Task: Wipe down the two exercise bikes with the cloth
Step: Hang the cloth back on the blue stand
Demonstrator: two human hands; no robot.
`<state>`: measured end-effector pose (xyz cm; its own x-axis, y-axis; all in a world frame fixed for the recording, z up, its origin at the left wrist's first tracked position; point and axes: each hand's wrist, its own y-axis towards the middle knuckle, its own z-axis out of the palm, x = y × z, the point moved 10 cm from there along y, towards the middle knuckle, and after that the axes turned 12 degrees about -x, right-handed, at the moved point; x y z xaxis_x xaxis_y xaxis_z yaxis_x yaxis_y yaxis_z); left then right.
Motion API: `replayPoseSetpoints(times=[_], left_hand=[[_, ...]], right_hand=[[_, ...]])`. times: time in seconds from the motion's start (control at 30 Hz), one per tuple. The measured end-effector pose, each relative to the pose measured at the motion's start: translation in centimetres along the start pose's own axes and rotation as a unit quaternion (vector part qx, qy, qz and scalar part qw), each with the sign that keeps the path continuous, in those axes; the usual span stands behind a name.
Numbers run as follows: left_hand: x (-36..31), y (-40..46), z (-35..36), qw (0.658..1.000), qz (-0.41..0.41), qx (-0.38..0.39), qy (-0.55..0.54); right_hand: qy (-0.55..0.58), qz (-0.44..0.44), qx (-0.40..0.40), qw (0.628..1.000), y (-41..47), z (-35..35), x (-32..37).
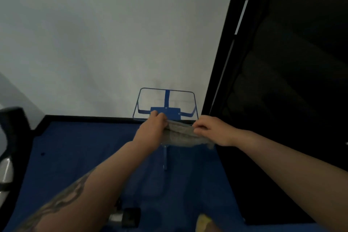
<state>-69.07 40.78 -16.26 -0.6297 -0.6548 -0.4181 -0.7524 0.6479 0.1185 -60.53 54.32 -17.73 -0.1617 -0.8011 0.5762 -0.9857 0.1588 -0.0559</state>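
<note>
A grey cloth (180, 135) is stretched between both hands in the middle of the head view. My left hand (153, 128) grips its left end and my right hand (211, 128) pinches its right end. Just behind the cloth stands a blue metal frame (166, 103) of an exercise bike, with a blue plate and a thin rectangular loop rising against the wall. A thin blue post (165, 158) runs down below the cloth. At the left edge a black and silver part (9, 147) of another machine shows.
The floor (75, 156) is blue, edged by a black skirting along a pale grey wall (113, 34). A dark window or panel (291, 81) fills the right side. A black and silver pedal-like part (126, 216) and a yellowish shape (204, 222) lie near the bottom edge.
</note>
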Motion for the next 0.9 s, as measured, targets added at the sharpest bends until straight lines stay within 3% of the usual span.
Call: replayPoseSetpoints(times=[0.3,0.43,0.53,0.67,0.9], left_hand=[[2.2,7.9,0.2,0.999,-0.005,-0.036,0.03],[2.1,11.5,0.4,0.998,-0.029,-0.042,0.037],[1.8,13.7,0.6,0.998,-0.017,-0.031,0.046],[2.2,15.8,1.2,0.999,0.004,0.014,0.045],[5.0,19.2,2.4,0.989,0.021,0.14,0.04]], right_hand=[[0.111,0.007,-0.085,0.99,8.4,-3.7,-3.1],[0.011,-0.036,-0.02,0.999,12.1,-4.4,-4.3],[-0.004,-0.052,0.018,0.998,14.3,-4.6,-5.5],[0.055,-0.006,-0.041,0.998,17.0,-6.4,-7.3],[0.071,0.0,-0.036,0.997,21.0,-5.7,-7.4]])
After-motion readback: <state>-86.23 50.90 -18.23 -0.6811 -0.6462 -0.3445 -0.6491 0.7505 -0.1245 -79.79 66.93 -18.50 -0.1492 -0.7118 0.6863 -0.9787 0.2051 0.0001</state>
